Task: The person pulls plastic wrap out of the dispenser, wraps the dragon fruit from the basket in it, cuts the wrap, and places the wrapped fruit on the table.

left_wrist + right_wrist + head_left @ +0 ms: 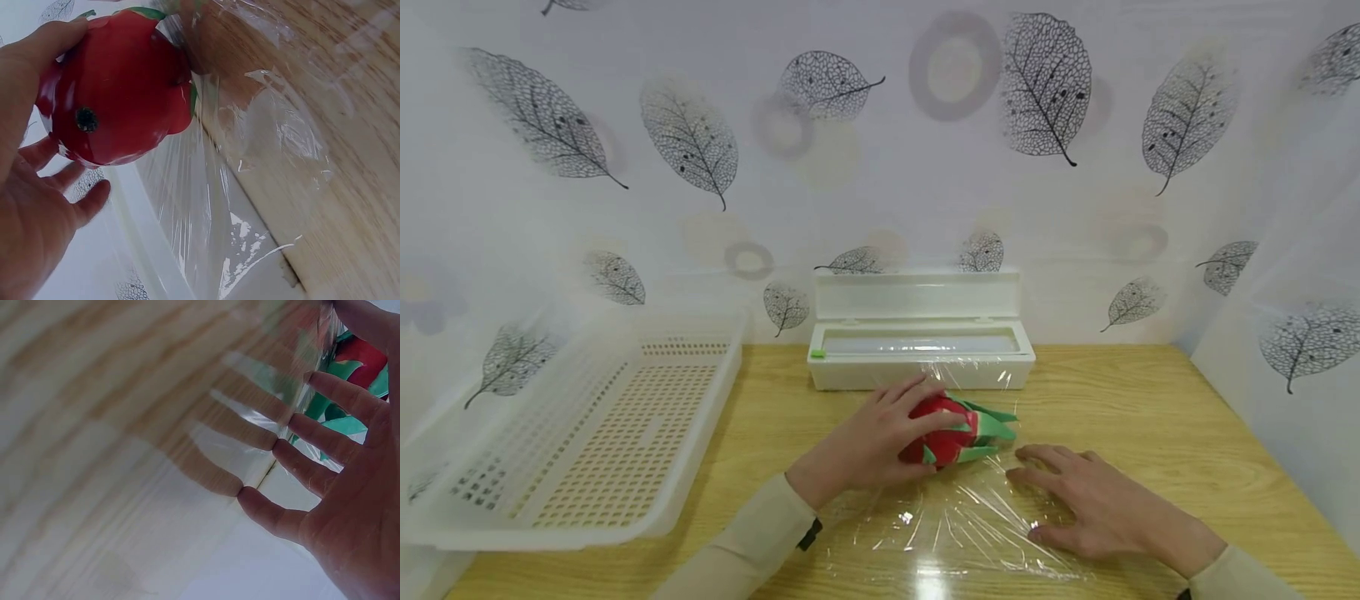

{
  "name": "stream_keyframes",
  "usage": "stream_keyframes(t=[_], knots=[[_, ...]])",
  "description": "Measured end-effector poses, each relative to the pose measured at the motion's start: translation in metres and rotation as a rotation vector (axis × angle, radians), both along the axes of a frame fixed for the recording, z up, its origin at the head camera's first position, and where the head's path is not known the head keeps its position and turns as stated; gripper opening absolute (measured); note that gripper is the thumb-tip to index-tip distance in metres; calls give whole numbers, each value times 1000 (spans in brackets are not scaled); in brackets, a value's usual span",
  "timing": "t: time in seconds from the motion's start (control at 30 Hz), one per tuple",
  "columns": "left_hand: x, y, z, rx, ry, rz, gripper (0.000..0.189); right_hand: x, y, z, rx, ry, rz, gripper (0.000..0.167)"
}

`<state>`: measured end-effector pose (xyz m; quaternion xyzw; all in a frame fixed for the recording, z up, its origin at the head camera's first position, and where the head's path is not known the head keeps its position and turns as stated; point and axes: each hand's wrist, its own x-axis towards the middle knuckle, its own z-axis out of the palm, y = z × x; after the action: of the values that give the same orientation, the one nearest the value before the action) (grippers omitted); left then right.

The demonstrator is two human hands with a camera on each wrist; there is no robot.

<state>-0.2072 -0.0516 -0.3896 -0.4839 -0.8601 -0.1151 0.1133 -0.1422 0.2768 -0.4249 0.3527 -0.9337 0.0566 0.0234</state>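
A red dragon fruit [952, 443] with green scale tips lies on its side over a sheet of cling film [951, 517]. My left hand [871, 435] holds it from the left, thumb and fingers curved round its sides; its round red end [131, 87] faces the left wrist view. My right hand [1097, 504] is spread to the right of the fruit, its fingertips resting at the film's right side on the table. In the right wrist view, green scales [350, 425] show behind the straight fingers of that hand.
A white cling film box [850, 373] with its lid raised stands at the back, film running from it towards me. On the left is a white perforated plastic basket [688, 467]. The wooden table [1157, 408] meets a leaf-printed curtain [895, 192] at the back.
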Motion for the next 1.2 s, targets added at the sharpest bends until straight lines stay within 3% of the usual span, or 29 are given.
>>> stream_keyframes(t=[0.27, 0.43, 0.7, 0.97, 1.13, 1.2], knots=[[-1, -1, -2, 32, -103, 28, 74, 1, 0, -3, -2, 4, -23, 61], [-3, -2, -2, 86, -115, 24, 80, 1, 0, -4, -15, 19, -12, 60], [-1, -7, -2, 93, -133, 32, 85, 0, 2, -3, -34, 23, -4, 61], [5, -29, 6, 128, -125, 130, 92, 1, 3, -2, -39, 46, -8, 57], [18, -55, 13, 70, -193, 218, 65, 3, 4, 0, -41, 45, -18, 56], [24, -64, 13, 16, -292, 222, 42, 3, 5, 1, -41, 36, -23, 56]])
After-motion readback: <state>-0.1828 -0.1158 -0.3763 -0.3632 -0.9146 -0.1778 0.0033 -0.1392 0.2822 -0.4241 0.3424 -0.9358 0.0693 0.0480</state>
